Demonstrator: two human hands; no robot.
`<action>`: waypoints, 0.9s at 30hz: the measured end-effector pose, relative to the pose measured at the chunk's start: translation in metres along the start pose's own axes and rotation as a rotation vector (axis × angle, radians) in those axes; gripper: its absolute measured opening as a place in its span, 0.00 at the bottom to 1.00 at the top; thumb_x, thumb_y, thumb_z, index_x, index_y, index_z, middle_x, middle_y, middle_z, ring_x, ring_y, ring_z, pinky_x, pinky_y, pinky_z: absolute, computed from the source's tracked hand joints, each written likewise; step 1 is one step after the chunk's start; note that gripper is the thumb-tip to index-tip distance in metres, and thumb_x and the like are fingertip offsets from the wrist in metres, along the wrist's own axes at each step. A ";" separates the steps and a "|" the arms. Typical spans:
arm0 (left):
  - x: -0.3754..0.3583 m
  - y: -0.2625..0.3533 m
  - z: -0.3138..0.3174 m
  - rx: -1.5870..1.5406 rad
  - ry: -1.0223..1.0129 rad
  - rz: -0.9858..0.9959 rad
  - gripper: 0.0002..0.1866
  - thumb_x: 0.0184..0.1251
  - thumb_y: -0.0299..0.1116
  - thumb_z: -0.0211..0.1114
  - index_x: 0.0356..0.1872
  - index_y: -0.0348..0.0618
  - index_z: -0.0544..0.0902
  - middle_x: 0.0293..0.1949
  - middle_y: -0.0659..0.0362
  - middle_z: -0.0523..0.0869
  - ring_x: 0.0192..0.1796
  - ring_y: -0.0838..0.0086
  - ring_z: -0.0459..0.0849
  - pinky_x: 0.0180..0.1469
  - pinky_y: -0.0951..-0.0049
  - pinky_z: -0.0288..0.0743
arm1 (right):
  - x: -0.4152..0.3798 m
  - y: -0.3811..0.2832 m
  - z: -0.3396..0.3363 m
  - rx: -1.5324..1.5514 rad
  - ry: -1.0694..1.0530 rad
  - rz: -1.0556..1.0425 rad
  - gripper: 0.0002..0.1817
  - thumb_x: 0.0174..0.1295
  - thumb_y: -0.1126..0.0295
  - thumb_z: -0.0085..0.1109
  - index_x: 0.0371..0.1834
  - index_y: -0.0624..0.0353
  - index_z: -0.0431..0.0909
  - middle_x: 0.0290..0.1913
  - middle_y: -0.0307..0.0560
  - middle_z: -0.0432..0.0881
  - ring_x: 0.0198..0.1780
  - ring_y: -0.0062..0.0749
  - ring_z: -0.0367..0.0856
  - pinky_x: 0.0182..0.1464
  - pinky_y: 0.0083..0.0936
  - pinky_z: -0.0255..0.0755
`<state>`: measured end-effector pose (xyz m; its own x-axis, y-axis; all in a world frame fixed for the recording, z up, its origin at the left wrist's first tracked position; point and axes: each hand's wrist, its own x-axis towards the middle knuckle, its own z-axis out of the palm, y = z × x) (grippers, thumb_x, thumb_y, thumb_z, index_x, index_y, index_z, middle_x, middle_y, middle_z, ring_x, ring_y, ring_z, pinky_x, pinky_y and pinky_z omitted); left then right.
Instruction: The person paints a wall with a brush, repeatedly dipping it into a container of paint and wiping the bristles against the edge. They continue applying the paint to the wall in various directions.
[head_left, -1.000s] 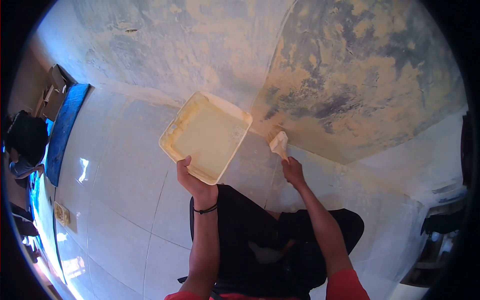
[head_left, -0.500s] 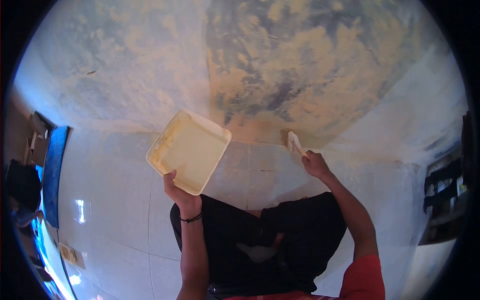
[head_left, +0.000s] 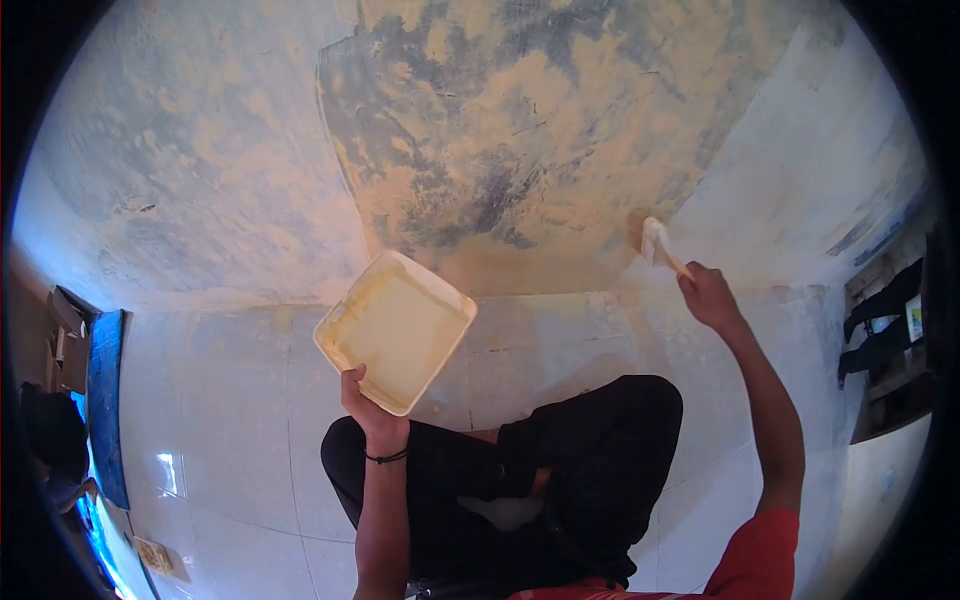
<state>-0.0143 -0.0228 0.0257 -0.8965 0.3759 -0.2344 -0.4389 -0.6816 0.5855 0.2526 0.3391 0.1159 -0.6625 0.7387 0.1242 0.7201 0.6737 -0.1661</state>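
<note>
A pale yellow square tray (head_left: 395,325) is gripped at its near left corner by my left hand (head_left: 378,408), the thumb over its rim. Yellowish residue coats its left inner side. My right hand (head_left: 709,296) is closed round the handle of a brush (head_left: 656,243) with a whitish head. Its tip touches the lower part of the patchy wall (head_left: 500,150), at a darker, damp-looking spot. The wall is mottled yellow, grey and white.
Light floor tiles (head_left: 220,400) lie around my crossed legs (head_left: 600,450). At the left are a blue panel (head_left: 108,400), a small box (head_left: 153,556) and another person's dark head (head_left: 52,430). Dark cloth (head_left: 880,325) hangs at the right.
The brush and my right hand have moved right and up along the wall. The view has shifted, and the tray appears slightly lower and farther right, still in my left hand.
</note>
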 end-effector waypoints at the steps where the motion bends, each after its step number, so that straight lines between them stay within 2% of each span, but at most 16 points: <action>1: -0.001 -0.002 0.000 0.005 0.004 -0.023 0.25 0.56 0.35 0.50 0.57 0.39 0.66 0.50 0.55 0.75 0.53 0.65 0.75 0.54 0.66 0.70 | 0.000 -0.001 -0.014 0.030 0.039 -0.039 0.12 0.60 0.65 0.51 0.29 0.66 0.72 0.24 0.64 0.77 0.31 0.58 0.78 0.34 0.44 0.71; 4: -0.003 -0.005 0.001 -0.009 -0.016 -0.035 0.24 0.56 0.34 0.49 0.57 0.39 0.67 0.50 0.55 0.75 0.53 0.65 0.75 0.54 0.66 0.70 | -0.004 -0.019 -0.054 0.111 0.103 -0.011 0.13 0.60 0.66 0.52 0.28 0.67 0.72 0.22 0.63 0.75 0.27 0.56 0.77 0.30 0.39 0.69; 5: -0.002 -0.005 0.001 -0.013 -0.018 -0.034 0.24 0.56 0.34 0.49 0.57 0.39 0.67 0.50 0.55 0.75 0.53 0.65 0.75 0.54 0.66 0.70 | -0.003 -0.024 -0.063 0.158 0.125 -0.003 0.14 0.61 0.64 0.51 0.28 0.67 0.72 0.19 0.56 0.74 0.22 0.45 0.76 0.28 0.33 0.67; 6: -0.003 -0.005 0.001 -0.024 -0.026 -0.042 0.24 0.56 0.34 0.49 0.56 0.39 0.66 0.50 0.55 0.75 0.53 0.64 0.75 0.54 0.66 0.70 | -0.005 -0.034 -0.075 0.154 0.129 -0.006 0.14 0.61 0.64 0.51 0.28 0.67 0.72 0.19 0.56 0.74 0.22 0.45 0.76 0.28 0.33 0.67; 8: -0.005 -0.004 0.001 -0.041 -0.038 -0.050 0.24 0.56 0.33 0.49 0.56 0.39 0.66 0.50 0.55 0.75 0.53 0.64 0.75 0.54 0.65 0.70 | -0.007 -0.054 -0.095 0.316 0.164 0.065 0.15 0.62 0.63 0.50 0.28 0.67 0.73 0.17 0.47 0.73 0.21 0.31 0.74 0.27 0.30 0.65; 9: -0.005 -0.004 0.000 -0.040 -0.038 -0.052 0.24 0.56 0.33 0.50 0.56 0.40 0.66 0.50 0.56 0.74 0.53 0.64 0.75 0.54 0.65 0.70 | -0.004 -0.060 -0.100 0.390 0.156 0.073 0.14 0.62 0.62 0.49 0.30 0.64 0.74 0.16 0.38 0.69 0.17 0.18 0.66 0.20 0.23 0.61; 10: -0.004 -0.004 -0.001 -0.039 -0.039 -0.050 0.24 0.56 0.32 0.50 0.56 0.40 0.66 0.50 0.56 0.74 0.52 0.64 0.75 0.54 0.65 0.70 | -0.005 -0.070 -0.108 0.390 0.164 0.065 0.14 0.62 0.62 0.49 0.30 0.64 0.74 0.16 0.38 0.69 0.17 0.18 0.66 0.20 0.23 0.61; 12: 0.001 -0.009 -0.010 -0.026 -0.024 -0.041 0.24 0.56 0.34 0.50 0.56 0.39 0.66 0.49 0.56 0.75 0.52 0.64 0.75 0.54 0.66 0.70 | -0.007 -0.102 -0.126 0.834 0.042 0.289 0.13 0.65 0.60 0.47 0.37 0.59 0.74 0.17 0.32 0.66 0.12 0.10 0.56 0.12 0.12 0.48; 13: 0.002 -0.010 -0.013 -0.008 -0.003 -0.041 0.25 0.56 0.35 0.50 0.57 0.39 0.67 0.49 0.56 0.76 0.51 0.65 0.76 0.53 0.67 0.70 | -0.007 -0.115 -0.130 0.831 0.047 0.274 0.13 0.65 0.60 0.47 0.37 0.59 0.74 0.17 0.32 0.66 0.12 0.10 0.56 0.12 0.12 0.48; 15: 0.002 -0.010 -0.012 -0.012 -0.009 -0.024 0.25 0.56 0.35 0.50 0.56 0.38 0.67 0.49 0.55 0.76 0.51 0.65 0.76 0.53 0.66 0.71 | -0.005 -0.142 -0.135 1.185 0.101 0.120 0.14 0.65 0.59 0.48 0.42 0.58 0.73 0.19 0.31 0.65 0.11 0.08 0.53 0.10 0.10 0.44; 16: 0.002 -0.010 -0.011 -0.003 -0.008 -0.017 0.25 0.55 0.35 0.50 0.56 0.38 0.67 0.48 0.55 0.76 0.51 0.65 0.76 0.52 0.66 0.71 | -0.002 -0.156 -0.136 1.182 0.103 0.105 0.14 0.65 0.59 0.48 0.42 0.58 0.73 0.19 0.31 0.65 0.11 0.08 0.53 0.10 0.10 0.44; 18: 0.004 -0.012 -0.014 -0.027 -0.020 -0.009 0.25 0.55 0.34 0.50 0.56 0.38 0.67 0.48 0.55 0.76 0.50 0.64 0.77 0.52 0.66 0.71 | 0.008 -0.187 -0.138 1.444 0.047 -0.028 0.15 0.66 0.59 0.47 0.45 0.60 0.71 0.21 0.33 0.66 0.11 0.09 0.53 0.10 0.11 0.45; 23: 0.005 -0.009 -0.014 -0.109 -0.063 -0.008 0.26 0.54 0.33 0.50 0.57 0.40 0.66 0.49 0.55 0.75 0.51 0.64 0.76 0.53 0.65 0.71 | 0.030 -0.290 -0.123 1.694 0.021 -0.220 0.15 0.65 0.60 0.48 0.45 0.61 0.69 0.21 0.35 0.66 0.12 0.11 0.54 0.10 0.12 0.45; 25: 0.005 -0.006 -0.015 -0.072 -0.066 0.047 0.31 0.50 0.30 0.52 0.60 0.43 0.60 0.53 0.56 0.69 0.57 0.66 0.69 0.58 0.66 0.66 | 0.038 -0.331 -0.121 1.770 0.000 -0.276 0.15 0.65 0.60 0.48 0.44 0.61 0.69 0.22 0.36 0.66 0.12 0.12 0.54 0.10 0.13 0.45; 27: 0.007 -0.001 -0.014 -0.053 -0.067 0.089 0.32 0.50 0.29 0.52 0.61 0.43 0.59 0.54 0.56 0.68 0.57 0.66 0.69 0.58 0.66 0.65 | 0.048 -0.364 -0.124 1.813 -0.005 -0.338 0.12 0.64 0.63 0.46 0.43 0.62 0.67 0.22 0.38 0.66 0.12 0.15 0.55 0.12 0.15 0.47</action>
<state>-0.0210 -0.0287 0.0124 -0.9268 0.3526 -0.1295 -0.3618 -0.7455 0.5598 -0.0158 0.1312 0.3033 -0.7169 0.5907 0.3703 -0.5048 -0.0736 -0.8601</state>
